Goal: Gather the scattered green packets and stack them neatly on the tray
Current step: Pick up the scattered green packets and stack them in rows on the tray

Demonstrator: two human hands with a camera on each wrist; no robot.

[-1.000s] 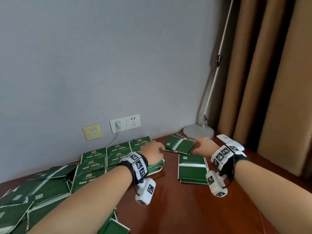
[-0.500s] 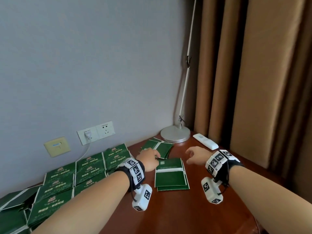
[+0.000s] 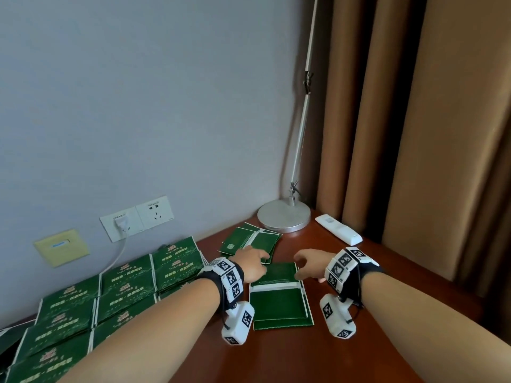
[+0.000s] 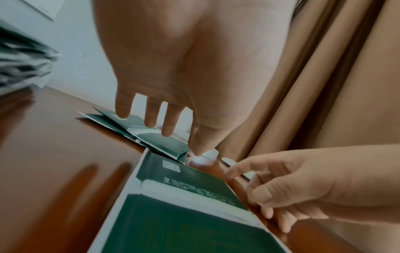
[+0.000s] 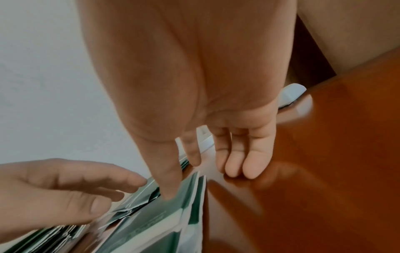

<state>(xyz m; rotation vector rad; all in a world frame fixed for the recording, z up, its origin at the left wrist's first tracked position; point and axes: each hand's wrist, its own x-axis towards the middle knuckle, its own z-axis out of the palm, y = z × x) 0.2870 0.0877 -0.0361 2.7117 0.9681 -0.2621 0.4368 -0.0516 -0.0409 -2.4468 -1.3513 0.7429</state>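
Where two hands hover, two piles

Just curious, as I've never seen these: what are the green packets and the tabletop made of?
The green packets look like thin printed card or coated paper: flat, with white edges, sharp folds and a faint sheen. The tabletop seems to be varnished reddish-brown wood or veneer; it is glossy enough to mirror the fingers.

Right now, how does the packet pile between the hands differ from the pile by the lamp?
The near pile lies squared up between both hands; the far pile is fanned and skewed, beside the lamp base. The near one reaches closer to the viewer. Both are green, white-edged, on the table.
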